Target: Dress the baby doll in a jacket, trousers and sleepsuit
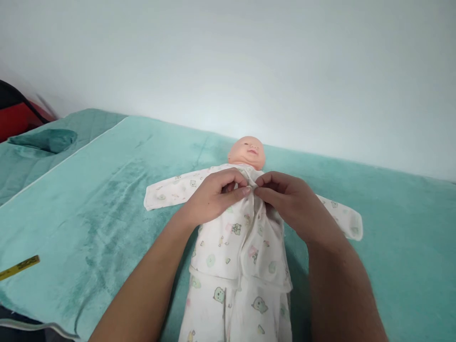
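Observation:
A baby doll [247,151] lies on its back, dressed in a white printed baby shirt [228,242] and matching pants [256,308]. My left hand [219,192] pinches the left edge of the shirt's front opening, just below the collar. Opposite it, my right hand [285,192] pinches the other edge, with the two sets of fingertips almost touching. Whatever fastener sits between the fingers is too small and covered to make out. Below my hands the shirt front overlaps down the middle. Both long sleeves stretch out sideways, the right one partly behind my right forearm.
A teal plush cover [107,213] spreads under the doll, up to a white wall [228,66]. At the left edge lies a yellow strip with dark markings [19,268]. A red and black object [17,116] stands at the far left, beside a teal fabric fold [46,140].

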Available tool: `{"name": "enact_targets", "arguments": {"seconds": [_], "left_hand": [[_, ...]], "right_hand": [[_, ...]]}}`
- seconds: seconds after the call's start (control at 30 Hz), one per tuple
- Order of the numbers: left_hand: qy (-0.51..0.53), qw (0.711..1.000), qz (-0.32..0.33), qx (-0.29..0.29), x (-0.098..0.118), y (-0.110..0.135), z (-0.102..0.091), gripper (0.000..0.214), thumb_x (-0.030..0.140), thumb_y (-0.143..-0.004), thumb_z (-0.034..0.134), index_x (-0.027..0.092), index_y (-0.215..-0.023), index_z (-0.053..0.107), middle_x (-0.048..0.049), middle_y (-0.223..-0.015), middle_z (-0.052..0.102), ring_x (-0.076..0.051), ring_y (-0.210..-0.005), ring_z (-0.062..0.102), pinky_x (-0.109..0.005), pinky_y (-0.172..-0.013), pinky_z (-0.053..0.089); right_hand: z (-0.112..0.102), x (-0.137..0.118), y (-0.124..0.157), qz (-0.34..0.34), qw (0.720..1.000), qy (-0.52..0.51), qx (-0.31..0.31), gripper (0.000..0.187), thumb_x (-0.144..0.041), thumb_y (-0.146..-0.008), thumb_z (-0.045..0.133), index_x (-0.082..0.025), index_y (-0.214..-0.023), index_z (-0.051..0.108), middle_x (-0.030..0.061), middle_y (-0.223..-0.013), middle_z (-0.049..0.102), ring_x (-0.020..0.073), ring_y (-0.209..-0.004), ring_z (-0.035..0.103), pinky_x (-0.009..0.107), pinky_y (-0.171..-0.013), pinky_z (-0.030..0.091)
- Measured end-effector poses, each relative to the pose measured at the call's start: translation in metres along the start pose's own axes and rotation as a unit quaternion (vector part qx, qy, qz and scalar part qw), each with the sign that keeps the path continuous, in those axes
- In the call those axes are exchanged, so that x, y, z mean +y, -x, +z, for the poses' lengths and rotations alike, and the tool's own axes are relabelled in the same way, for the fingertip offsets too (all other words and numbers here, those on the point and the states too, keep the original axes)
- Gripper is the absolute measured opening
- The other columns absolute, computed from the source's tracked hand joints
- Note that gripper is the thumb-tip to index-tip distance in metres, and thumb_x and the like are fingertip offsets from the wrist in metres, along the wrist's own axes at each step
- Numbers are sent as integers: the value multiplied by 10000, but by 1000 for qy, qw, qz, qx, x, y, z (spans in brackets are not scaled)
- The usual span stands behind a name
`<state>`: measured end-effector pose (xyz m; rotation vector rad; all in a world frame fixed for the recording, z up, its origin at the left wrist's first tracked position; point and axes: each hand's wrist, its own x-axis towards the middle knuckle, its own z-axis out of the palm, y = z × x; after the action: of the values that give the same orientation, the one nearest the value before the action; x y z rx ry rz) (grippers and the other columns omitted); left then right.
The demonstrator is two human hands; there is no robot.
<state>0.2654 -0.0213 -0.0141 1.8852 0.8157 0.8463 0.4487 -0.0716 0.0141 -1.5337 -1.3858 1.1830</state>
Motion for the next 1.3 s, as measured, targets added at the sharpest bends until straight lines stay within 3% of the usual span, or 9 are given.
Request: {"name": "enact_targets", "arguments": {"seconds": [0.2,0.43,0.9,1.3], "left_hand": [[30,999,-11,-3,-2,0,-1,239,352,-933,555,175,-775,579,16,-740,500,-116,-681,420,-270,-619,327],[51,999,-11,3,-3,0,0,265,363,-929,566,171,-747,552,26,-713,459,-107,-658,396,-267,-610,307],[21,1000,-12,1,1,-1,1,272,345,-938,524,178,-723,510,18,-719,482,-125,-690,432,-270,-639,336],[86,996,-35,0,0,0,0,274,361,-923,536,183,-716,508,20,-707,466,-117,-654,409,-267,-610,323]], "right_hand": [[-4,10,-5,-35,998,-57,-15,130,-282,-823,672,-190,-759,607,-44,-658,524,75,-575,451,206,-517,354],[-6,17,-7,-70,991,-82,-85,189,-337,-866,663,-187,-766,609,-53,-602,515,69,-525,462,196,-471,325],[0,27,-14,-71,986,-138,-67,238,-407,-879,650,-193,-778,637,-54,-562,501,73,-473,429,214,-438,295],[1,27,-14,-73,987,-131,-65,259,-423,-889,648,-185,-787,639,-58,-557,524,58,-451,427,202,-424,285]]}}
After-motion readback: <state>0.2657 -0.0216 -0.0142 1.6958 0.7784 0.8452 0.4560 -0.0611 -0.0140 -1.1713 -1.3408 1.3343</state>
